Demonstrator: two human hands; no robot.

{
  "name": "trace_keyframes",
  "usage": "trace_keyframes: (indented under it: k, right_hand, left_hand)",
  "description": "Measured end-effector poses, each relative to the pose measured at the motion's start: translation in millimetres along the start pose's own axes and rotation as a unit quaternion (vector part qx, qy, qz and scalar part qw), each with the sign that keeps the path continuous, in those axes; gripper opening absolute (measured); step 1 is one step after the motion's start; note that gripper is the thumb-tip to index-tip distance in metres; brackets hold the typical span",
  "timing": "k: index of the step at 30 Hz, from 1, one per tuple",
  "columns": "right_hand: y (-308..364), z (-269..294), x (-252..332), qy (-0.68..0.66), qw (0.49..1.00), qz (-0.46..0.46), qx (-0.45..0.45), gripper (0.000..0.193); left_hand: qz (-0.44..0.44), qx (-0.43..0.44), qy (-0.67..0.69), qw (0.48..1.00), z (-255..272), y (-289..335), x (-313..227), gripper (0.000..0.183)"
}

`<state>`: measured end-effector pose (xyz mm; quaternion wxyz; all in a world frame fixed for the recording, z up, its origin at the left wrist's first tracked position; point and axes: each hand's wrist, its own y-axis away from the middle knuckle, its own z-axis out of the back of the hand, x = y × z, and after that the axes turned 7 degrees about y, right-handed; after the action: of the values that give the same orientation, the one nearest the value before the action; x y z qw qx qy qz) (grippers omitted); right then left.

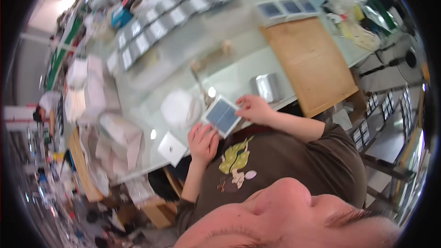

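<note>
A flat rectangular panel (222,116), blue-grey with a pale border and a light line across its middle, is tilted between my hands above the table's near edge. My left hand (202,143) has its curled fingers against the panel's lower left edge. At the opposite edge, the thumb and fingers of my right hand (254,109) pinch the panel. Left of it lies a round white pad or cloth (179,109). A white square card (172,149) with a small dark spot sits near my left hand. Beyond my right hand rests a silver, shiny stack (267,87).
A large brown cardboard sheet (312,64) covers the table's right side, with several blue panels (287,7) behind it. Rows of silver packs (179,16) line the far left. Crumpled pale wrapping (121,140) and white bundles (85,87) crowd the left edge.
</note>
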<state>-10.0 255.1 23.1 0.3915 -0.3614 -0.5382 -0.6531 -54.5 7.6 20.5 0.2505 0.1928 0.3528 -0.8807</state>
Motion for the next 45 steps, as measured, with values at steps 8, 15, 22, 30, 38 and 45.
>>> trace_keyframes:
  k: [8,15,22,30,38,45]
  right_hand:
    - [34.8,133.0,9.3,-0.027,0.995,0.020,-0.098,0.019]
    - [-33.7,371.0,-21.0,0.022,0.860,0.088,-0.502,0.020]
    - [-123.6,459.9,-30.3,0.006,0.851,-0.010,-0.524,0.025]
    - [-127.1,407.2,-17.0,0.383,0.657,0.201,-0.617,0.020]
    - [-64.5,117.9,59.4,0.456,0.754,0.420,-0.218,0.030]
    - [-117.4,47.5,63.1,0.597,0.704,0.325,-0.205,0.057]
  left_hand:
    - [-0.006,-0.092,0.033,0.995,4.2,-9.1,-6.1,0.017]
    - [0.024,-0.103,0.052,0.993,-1.6,-5.7,-11.1,0.014]
    - [0.054,-0.083,0.047,0.994,0.3,-12.9,-27.9,0.013]
    - [0.052,-0.100,0.035,0.993,4.6,-6.8,-31.9,0.014]
    - [0.056,-0.088,0.078,0.992,9.6,-1.3,-27.2,0.016]
    - [0.075,-0.110,0.069,0.989,24.1,25.1,-23.1,0.015]
